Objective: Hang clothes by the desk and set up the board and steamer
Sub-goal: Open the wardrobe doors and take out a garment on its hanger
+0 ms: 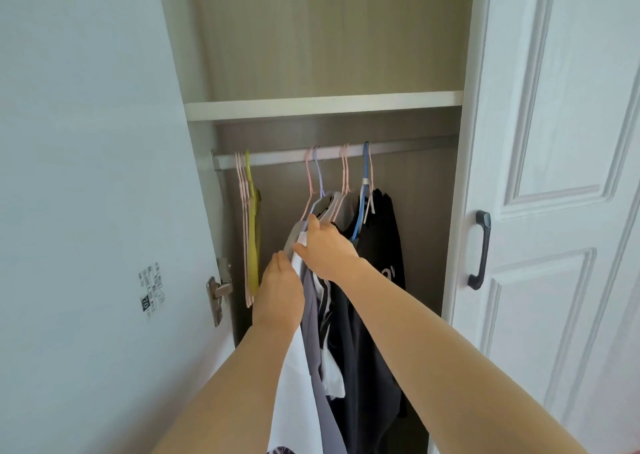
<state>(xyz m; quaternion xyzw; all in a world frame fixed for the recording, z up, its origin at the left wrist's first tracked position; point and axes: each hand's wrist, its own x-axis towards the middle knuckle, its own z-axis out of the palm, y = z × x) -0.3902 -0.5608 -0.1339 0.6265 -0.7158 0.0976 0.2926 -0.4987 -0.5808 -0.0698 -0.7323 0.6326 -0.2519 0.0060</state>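
Several garments hang from a metal rail inside an open wardrobe: a white one, a grey one and black ones, on pink and blue hangers. My right hand lies on the shoulders of the white and grey garments, fingers pressed among them. My left hand rests flat against the left side of the white garment, fingers together and pointing up. Whether either hand grips the cloth cannot be made out. No board or steamer is in view.
Bare pink and yellow hangers hang at the rail's left end. A white shelf sits above the rail. The open left door carries a label and a hinge. The white right door has a dark handle.
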